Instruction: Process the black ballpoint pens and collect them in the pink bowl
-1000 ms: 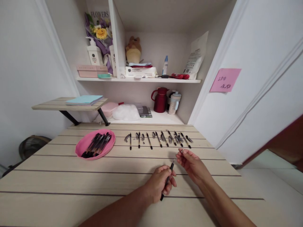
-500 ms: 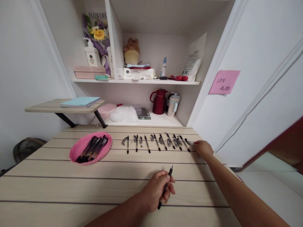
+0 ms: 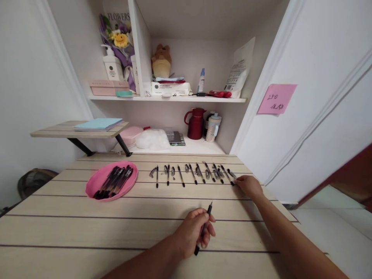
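In the middle foreground my left hand is closed around a black pen, whose bare metal tip points up and away from me. My right hand reaches to the right end of a row of uncapped pens on the table. Its fingertips are pinched together beside the last pen and a small dark pen cap; what lies between them, if anything, is hidden. Several pens lie side by side along the row, with loose clear-and-black caps and small parts scattered among them.
A pink tray with several more pens stands on the left of the slatted table. Behind it, a small raised stand bears blue paper. At the back are a shelf, a red jug and a light tumbler.
My right hand has moved slightly left and toward me, its fingertips now near the lower end of the last pen. My left hand keeps its hold on the pen, almost still.
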Tool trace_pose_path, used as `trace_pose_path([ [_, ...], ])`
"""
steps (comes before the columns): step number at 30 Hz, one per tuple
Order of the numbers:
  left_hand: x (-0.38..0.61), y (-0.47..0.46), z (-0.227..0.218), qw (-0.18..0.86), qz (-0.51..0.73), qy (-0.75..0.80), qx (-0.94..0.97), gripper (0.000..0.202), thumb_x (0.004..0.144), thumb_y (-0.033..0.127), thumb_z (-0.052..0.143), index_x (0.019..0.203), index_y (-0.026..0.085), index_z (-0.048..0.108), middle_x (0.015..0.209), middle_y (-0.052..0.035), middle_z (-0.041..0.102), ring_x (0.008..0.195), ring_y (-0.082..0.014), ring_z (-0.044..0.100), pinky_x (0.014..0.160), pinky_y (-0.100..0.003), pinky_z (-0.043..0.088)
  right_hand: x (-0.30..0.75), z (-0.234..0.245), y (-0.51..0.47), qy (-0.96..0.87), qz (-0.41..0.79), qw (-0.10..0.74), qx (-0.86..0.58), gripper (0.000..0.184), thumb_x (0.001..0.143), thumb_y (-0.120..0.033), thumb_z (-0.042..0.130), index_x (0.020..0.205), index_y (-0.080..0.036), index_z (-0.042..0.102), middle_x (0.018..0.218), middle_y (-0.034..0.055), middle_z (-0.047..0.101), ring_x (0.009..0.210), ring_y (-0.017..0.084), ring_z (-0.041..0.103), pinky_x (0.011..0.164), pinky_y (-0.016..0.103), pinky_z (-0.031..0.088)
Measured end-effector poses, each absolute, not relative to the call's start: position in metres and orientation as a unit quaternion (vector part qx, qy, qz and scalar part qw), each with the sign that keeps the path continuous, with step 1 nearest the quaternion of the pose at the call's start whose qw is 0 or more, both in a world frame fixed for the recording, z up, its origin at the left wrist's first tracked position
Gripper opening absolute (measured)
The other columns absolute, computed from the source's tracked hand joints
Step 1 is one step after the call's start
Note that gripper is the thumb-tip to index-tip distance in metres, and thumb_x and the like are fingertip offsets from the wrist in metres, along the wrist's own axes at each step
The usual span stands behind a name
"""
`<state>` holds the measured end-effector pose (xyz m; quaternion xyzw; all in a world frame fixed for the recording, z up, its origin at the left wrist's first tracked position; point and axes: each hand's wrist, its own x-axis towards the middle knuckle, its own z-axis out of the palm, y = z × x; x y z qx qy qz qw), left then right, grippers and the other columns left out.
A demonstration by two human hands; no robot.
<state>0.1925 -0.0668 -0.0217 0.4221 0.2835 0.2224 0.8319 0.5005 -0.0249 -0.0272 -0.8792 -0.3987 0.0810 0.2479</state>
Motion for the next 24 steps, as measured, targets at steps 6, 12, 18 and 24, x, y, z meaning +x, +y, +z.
trace_pose_path([
  [6,0.192,-0.066,-0.018,0.890,0.294,0.202,0.283,0.024,0.072,0.034,0.062,0.084,0.015,0.055,0.086,-0.0073,0.061,0.075,-0.0146,0.058,0.069,-0.028,0.041,0.436,-0.005,-0.065,-0.442,0.167,0.316,-0.822,0.031,0.078,-0.040,0.044,0.064,-0.017,0.060,0.061,0.0059,0.066,0.052,0.014,0.058,0.048,0.023,0.037],
  [12,0.196,-0.065,-0.016,0.888,0.340,0.196,0.239,0.027,0.071,0.036,0.065,0.090,0.018,0.059,0.106,-0.0084,0.058,0.093,-0.0184,0.054,0.082,-0.032,0.039,0.332,-0.014,-0.123,-0.528,0.496,0.417,-0.549,0.026,0.070,-0.042,0.061,0.069,-0.017,0.056,0.056,-0.0023,0.056,0.044,0.008,0.042,0.044,0.020,0.028],
  [18,0.198,-0.063,-0.020,0.888,0.309,0.221,0.260,0.047,0.072,0.044,0.061,0.112,0.020,0.051,0.127,-0.0127,0.046,0.111,-0.0229,0.047,0.088,-0.036,0.037,0.380,-0.015,-0.105,-0.541,0.319,0.434,-0.646,0.020,0.073,-0.036,0.055,0.063,-0.020,0.053,0.052,-0.0031,0.053,0.049,0.011,0.045,0.050,0.023,0.033],
  [24,0.185,-0.047,0.001,0.778,0.260,0.306,0.483,0.046,0.072,0.044,0.060,0.106,0.014,0.055,0.106,-0.0144,0.059,0.092,-0.0205,0.057,0.080,-0.034,0.041,0.494,-0.007,-0.064,-0.472,-0.006,0.149,-0.869,0.023,0.078,-0.035,0.046,0.075,-0.020,0.063,0.078,0.0087,0.067,0.073,0.022,0.060,0.058,0.028,0.038],
])
